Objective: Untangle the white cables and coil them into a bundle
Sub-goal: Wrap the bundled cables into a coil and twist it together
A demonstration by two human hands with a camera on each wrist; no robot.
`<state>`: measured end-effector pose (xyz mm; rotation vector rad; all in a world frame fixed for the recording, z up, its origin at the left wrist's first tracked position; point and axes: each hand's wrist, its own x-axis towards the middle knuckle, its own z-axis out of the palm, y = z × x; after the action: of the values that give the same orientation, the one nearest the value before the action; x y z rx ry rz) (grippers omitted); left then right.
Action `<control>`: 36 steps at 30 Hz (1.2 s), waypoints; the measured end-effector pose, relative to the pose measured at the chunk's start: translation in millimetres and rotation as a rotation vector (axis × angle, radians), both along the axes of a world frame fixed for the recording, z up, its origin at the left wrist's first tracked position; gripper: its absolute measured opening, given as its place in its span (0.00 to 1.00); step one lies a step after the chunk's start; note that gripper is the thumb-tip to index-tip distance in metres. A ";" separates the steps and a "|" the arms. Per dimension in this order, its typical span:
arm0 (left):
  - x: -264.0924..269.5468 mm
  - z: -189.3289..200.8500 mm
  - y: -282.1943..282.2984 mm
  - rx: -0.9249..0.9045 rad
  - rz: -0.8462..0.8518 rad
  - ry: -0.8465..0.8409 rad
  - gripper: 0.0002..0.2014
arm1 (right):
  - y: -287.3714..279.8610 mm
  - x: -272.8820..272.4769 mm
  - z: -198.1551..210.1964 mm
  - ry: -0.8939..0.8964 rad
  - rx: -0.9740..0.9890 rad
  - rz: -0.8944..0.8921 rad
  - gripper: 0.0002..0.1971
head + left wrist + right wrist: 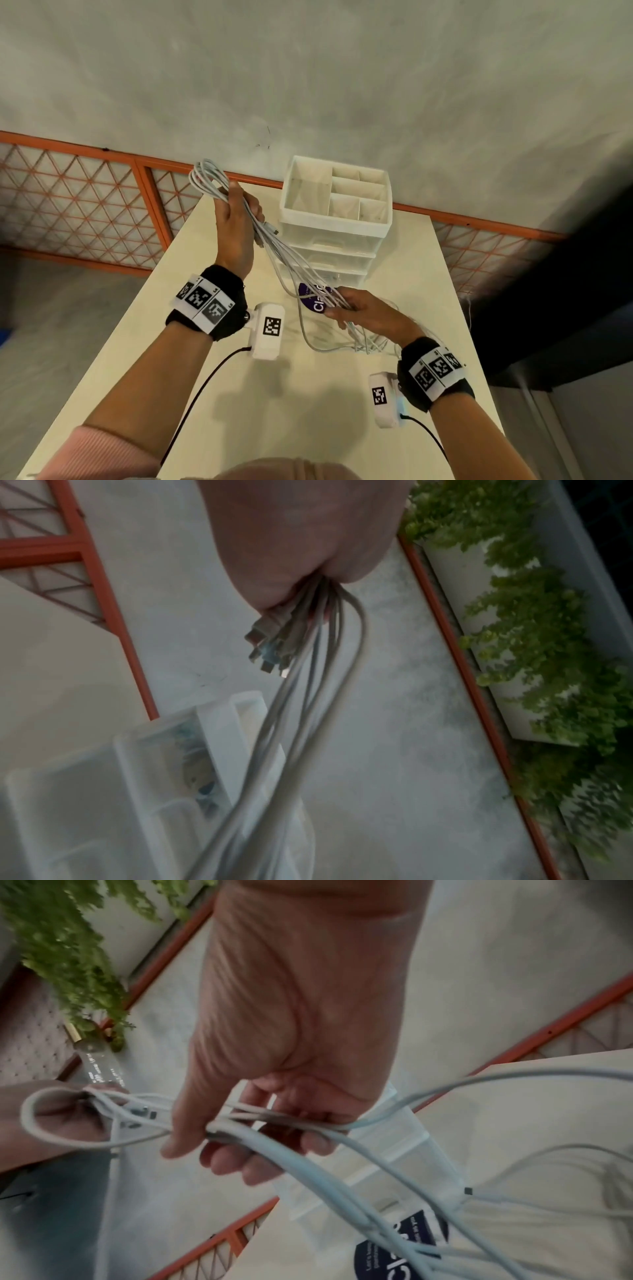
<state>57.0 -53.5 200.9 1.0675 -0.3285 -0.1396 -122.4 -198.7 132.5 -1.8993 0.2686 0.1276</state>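
Observation:
Several white cables (291, 263) stretch between my two hands above the cream table (191, 342). My left hand (239, 212) is raised at the far left of the table and grips a looped bunch of them, loops sticking up past the fist. In the left wrist view the plug ends (270, 647) hang out below that fist (301, 547). My right hand (346, 306) is lower, near the table, with fingers curled round the same strands (274, 1139). The remaining slack (342, 342) lies in loose loops on the table under that hand.
A white stacked drawer organiser (335, 219) with open top compartments stands at the table's far side, just behind the cables. A round dark purple label (317, 298) lies at its foot. An orange lattice railing (85, 202) runs beyond the table.

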 end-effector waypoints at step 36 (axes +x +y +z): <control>-13.4 -2.8 -10.4 0.219 -0.164 -0.230 0.16 | 32.1 44.4 28.9 -0.111 0.001 -0.028 0.07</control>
<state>43.7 -64.0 198.2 1.2764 -0.6198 -0.2032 -78.0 -166.6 161.4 -1.8935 0.2199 0.0034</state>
